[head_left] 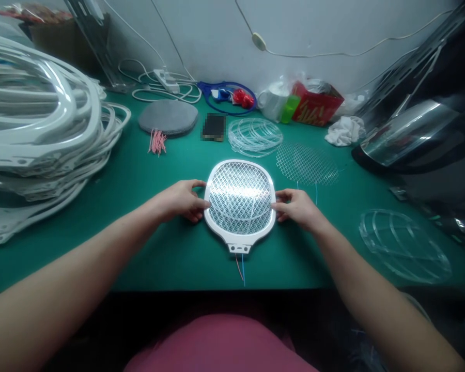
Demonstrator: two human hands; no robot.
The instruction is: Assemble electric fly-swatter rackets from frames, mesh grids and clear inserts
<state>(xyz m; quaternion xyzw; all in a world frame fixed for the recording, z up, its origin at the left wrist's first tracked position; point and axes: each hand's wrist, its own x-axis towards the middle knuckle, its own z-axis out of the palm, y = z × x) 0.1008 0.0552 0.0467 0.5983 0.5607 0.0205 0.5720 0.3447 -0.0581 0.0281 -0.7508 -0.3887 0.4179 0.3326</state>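
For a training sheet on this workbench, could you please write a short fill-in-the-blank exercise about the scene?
The left hand and right hand grip a ____ racket frame at opposite sides.
Two thin wires trail from its lower end, one reddish and one ____.
A large pile of frames sits on the ____ side of the green table mat.

Missing words: white; blue; left.

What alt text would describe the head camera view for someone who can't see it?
The left hand and right hand hold a white bug-zapper racket frame strung with wire mesh on a green table, beside a pile of similar frames.
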